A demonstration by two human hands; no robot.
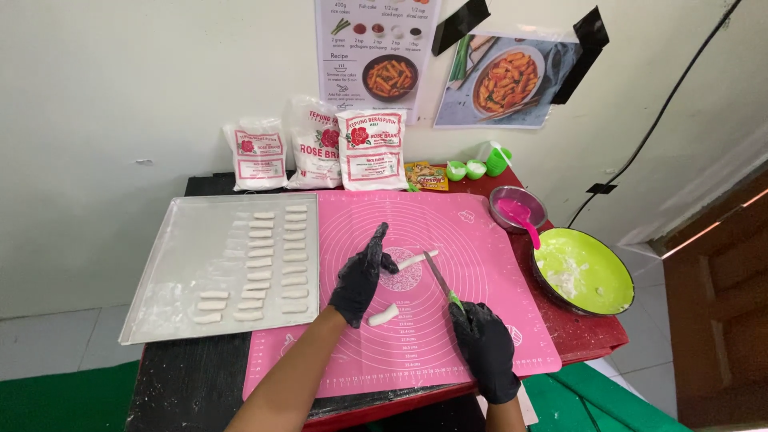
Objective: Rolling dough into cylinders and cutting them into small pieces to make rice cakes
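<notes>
Both my hands wear black gloves over a pink silicone mat [472, 240]. My left hand [362, 276] rests fingers-down on the mat, touching the end of a white dough stick [418, 260]. A second short dough piece [383, 314] lies just below that hand. My right hand [482, 344] grips a green-handled knife [441, 278] whose blade points up toward the dough stick. To the left, a metal tray [184, 264] holds several cut white dough pieces [260, 264] in rows.
A green bowl [588, 272] with dough residue sits at the right, next to a small bowl with a pink spoon [518, 213]. Three white flour bags [320, 148], small green cups [466, 169] and a yellow packet stand along the wall. The table's edge is near me.
</notes>
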